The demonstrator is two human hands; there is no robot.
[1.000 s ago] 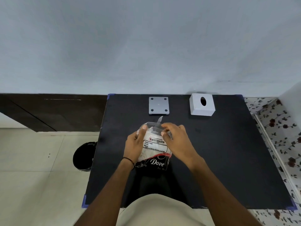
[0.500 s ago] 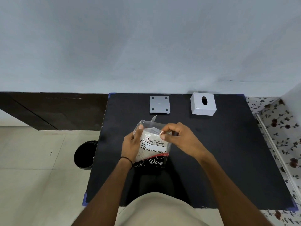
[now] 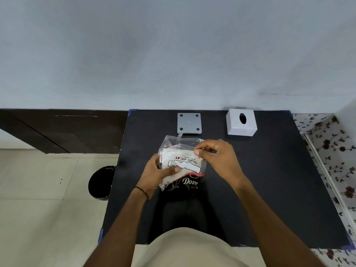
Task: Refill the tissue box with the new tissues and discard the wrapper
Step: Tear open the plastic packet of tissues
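Pack: the tissue pack (image 3: 182, 164) stands in front of the person near the middle of the worktop (image 3: 269, 180), its printed face up and its long axis running away from the body, open end at the far side.
Left hand: the left hand (image 3: 157, 175) is wrapped around the pack's left side and lower half, thumb pressed across the front — closed firmly on it.
Right hand: the right hand (image 3: 217, 158) sits at the pack's upper right corner, fingers curled, thumb and forefinger pinched on a strip of the clear wrapper (image 3: 181, 140) near the mouth.
Key relation: the mouth points away from the person, toward the back of the worktop, so the tissues would likely come out along that axis — the right hand is the nearer one to the opening.
Tissue box: the white tissue box (image 3: 240, 122) rests at the back right, well apart from the pack, on the right hand's side.
Base plate: a grey square plate (image 3: 189, 123), probably the box's bottom, lies just beyond the pack's far end.
Bin: a black bin (image 3: 101, 183) stands on the floor to the left of the worktop, nearer the left hand.
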